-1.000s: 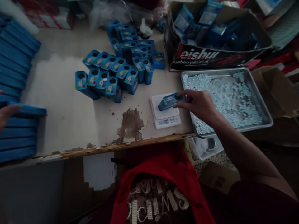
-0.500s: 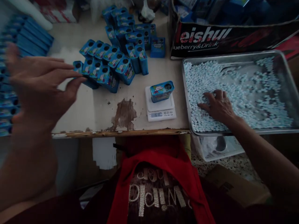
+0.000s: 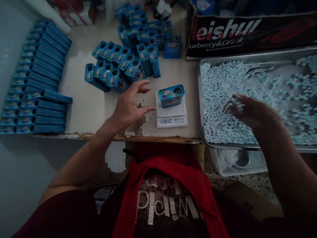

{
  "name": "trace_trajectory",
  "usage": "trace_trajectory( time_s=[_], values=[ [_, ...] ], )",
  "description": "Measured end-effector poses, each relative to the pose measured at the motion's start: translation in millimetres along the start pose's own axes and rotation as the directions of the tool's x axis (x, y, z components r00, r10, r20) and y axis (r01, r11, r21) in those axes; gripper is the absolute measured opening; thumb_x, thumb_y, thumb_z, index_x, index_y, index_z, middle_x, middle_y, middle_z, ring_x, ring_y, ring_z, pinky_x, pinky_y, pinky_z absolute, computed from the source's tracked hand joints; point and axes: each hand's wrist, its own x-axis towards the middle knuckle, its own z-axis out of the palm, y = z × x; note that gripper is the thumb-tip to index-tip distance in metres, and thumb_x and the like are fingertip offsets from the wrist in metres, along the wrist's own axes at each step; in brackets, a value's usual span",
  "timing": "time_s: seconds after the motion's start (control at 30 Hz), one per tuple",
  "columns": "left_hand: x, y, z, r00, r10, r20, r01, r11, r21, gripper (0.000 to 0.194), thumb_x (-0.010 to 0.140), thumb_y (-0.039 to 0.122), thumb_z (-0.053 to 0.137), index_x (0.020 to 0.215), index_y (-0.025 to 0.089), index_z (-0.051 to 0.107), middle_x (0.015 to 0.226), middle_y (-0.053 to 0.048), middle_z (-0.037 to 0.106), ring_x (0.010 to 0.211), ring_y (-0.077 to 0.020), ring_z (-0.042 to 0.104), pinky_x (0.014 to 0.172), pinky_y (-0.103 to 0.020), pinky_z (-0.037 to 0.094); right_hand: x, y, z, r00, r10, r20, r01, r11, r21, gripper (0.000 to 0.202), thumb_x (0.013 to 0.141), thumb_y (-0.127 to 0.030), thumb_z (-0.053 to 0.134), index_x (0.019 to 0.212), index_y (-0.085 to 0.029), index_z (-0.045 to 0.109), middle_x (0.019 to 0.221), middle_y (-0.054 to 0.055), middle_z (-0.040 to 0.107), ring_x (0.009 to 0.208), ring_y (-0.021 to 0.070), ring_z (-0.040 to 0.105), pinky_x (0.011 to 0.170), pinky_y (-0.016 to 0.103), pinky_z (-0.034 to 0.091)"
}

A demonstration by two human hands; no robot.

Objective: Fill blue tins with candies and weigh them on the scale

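Observation:
A blue candy box [image 3: 170, 96] with a round hole in its top stands upright on the white digital scale [image 3: 170, 114]. Just left of that box is my left hand [image 3: 130, 105], thumb and fingers apart and holding nothing. Over the metal tray [image 3: 201, 109], my right hand [image 3: 250, 110] is cupped with its fingers curled around several small pale-blue candies [image 3: 236, 105]. More of these candies [image 3: 220, 86] cover much of the tray beneath it.
Behind the scale stand several more upright blue boxes [image 3: 127, 62]. At the left, more boxes [image 3: 42, 72] lie stacked on their sides. A black printed carton [image 3: 223, 36] stands behind the tray. The worktable's front edge [image 3: 173, 140] is worn.
My left hand has come from the far left to beside the box on the scale. My right hand has lifted off the tray with candies in it. The view has shifted somewhat.

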Motion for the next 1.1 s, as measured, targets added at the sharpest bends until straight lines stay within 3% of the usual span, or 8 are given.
trace_trajectory(
  time_s=[0.1, 0.17, 0.33, 0.47, 0.63, 0.77, 0.93, 1.1],
  values=[
    [2, -1, 46.9, 0.996, -0.073, -0.050, 0.064, 0.984, -0.165, 0.098, 0.079, 0.067, 0.106, 0.156, 0.027, 0.059, 0.143, -0.013, 0.077, 0.134, -0.0329, 0.078, 0.115, -0.048, 0.066, -13, -5, 9, 1.000, 0.020, -0.012, -0.020, 0.999, 0.030, 0.033, 0.082, -0.057, 0.089, 0.091, -0.028, 0.074, 0.094, 0.011, 0.078, 0.079, 0.0236, 0.068, 0.067, 0.037, 0.056],
    [5, -2, 72.6, 0.994, -0.094, -0.047, 0.079, 0.961, -0.265, 0.082, 0.085, 0.058, 0.104, 0.149, 0.026, 0.064, 0.135, -0.011, 0.078, 0.124, -0.0299, 0.080, 0.110, -0.044, 0.067, -21, -8, 18, 0.993, -0.116, -0.030, 0.109, 0.977, -0.181, 0.034, 0.081, -0.057, 0.090, 0.094, -0.028, 0.078, 0.091, 0.012, 0.079, 0.082, 0.0284, 0.071, 0.075, 0.044, 0.059],
    [27, 17, 89.2, 0.990, 0.068, -0.123, -0.099, 0.958, -0.268, 0.036, 0.108, 0.045, 0.081, 0.136, 0.025, 0.073, 0.124, -0.009, 0.078, 0.114, -0.0279, 0.078, 0.107, -0.043, 0.066, -32, -25, 41, 0.882, -0.443, 0.160, 0.465, 0.761, -0.453, 0.027, 0.085, -0.047, 0.084, 0.104, -0.028, 0.086, 0.135, 0.014, 0.085, 0.137, 0.0430, 0.074, 0.122, 0.062, 0.053],
    [61, 60, 86.6, 0.929, 0.364, -0.071, -0.363, 0.931, 0.025, 0.025, 0.116, 0.031, 0.059, 0.131, 0.031, 0.080, 0.132, -0.009, 0.078, 0.131, -0.0313, 0.071, 0.136, -0.060, 0.044, -37, -40, 73, 0.986, -0.166, 0.036, 0.158, 0.975, 0.157, 0.031, 0.095, -0.053, 0.083, 0.112, -0.027, 0.079, 0.113, 0.008, 0.085, 0.110, 0.0278, 0.081, 0.102, 0.045, 0.066],
    [96, 101, 117.9, 0.831, 0.542, 0.123, -0.551, 0.833, 0.050, 0.033, 0.120, 0.028, 0.052, 0.131, 0.036, 0.082, 0.134, -0.005, 0.080, 0.140, -0.0307, 0.068, 0.137, -0.065, 0.038, -38, -51, 104, 0.949, 0.208, 0.237, -0.310, 0.485, 0.818, 0.037, 0.122, -0.048, 0.048, 0.098, -0.024, 0.063, 0.081, 0.000, 0.075, 0.068, 0.0156, 0.073, 0.066, 0.026, 0.064],
    [101, 91, 143.7, 0.837, 0.538, 0.098, -0.546, 0.833, 0.087, 0.032, 0.119, 0.025, 0.057, 0.131, 0.036, 0.084, 0.134, -0.007, 0.080, 0.138, -0.0316, 0.068, 0.130, -0.062, 0.041, -34, -47, 102, 0.921, 0.272, 0.280, -0.350, 0.259, 0.900, 0.037, 0.124, -0.039, 0.036, 0.102, -0.024, 0.062, 0.072, 0.001, 0.072, 0.062, 0.0175, 0.070, 0.057, 0.026, 0.063],
    [93, 76, 147.6, 0.870, 0.474, -0.136, -0.462, 0.880, 0.112, 0.034, 0.118, 0.028, 0.059, 0.134, 0.041, 0.085, 0.132, -0.008, 0.079, 0.124, -0.0316, 0.067, 0.117, -0.053, 0.047, -33, -41, 95, 0.897, 0.259, 0.358, -0.416, 0.218, 0.883, 0.029, 0.121, -0.039, 0.044, 0.112, -0.022, 0.065, 0.082, 0.007, 0.078, 0.074, 0.0215, 0.077, 0.067, 0.030, 0.070],
    [89, 77, 155.4, 0.856, 0.493, -0.157, -0.486, 0.870, 0.079, 0.032, 0.119, 0.032, 0.059, 0.131, 0.041, 0.086, 0.130, -0.006, 0.079, 0.124, -0.0307, 0.067, 0.118, -0.051, 0.045, -36, -44, 93, 0.896, 0.265, 0.357, -0.418, 0.225, 0.880, 0.029, 0.122, -0.041, 0.044, 0.105, -0.025, 0.062, 0.077, 0.004, 0.073, 0.066, 0.0202, 0.072, 0.061, 0.029, 0.067]
  ],
)
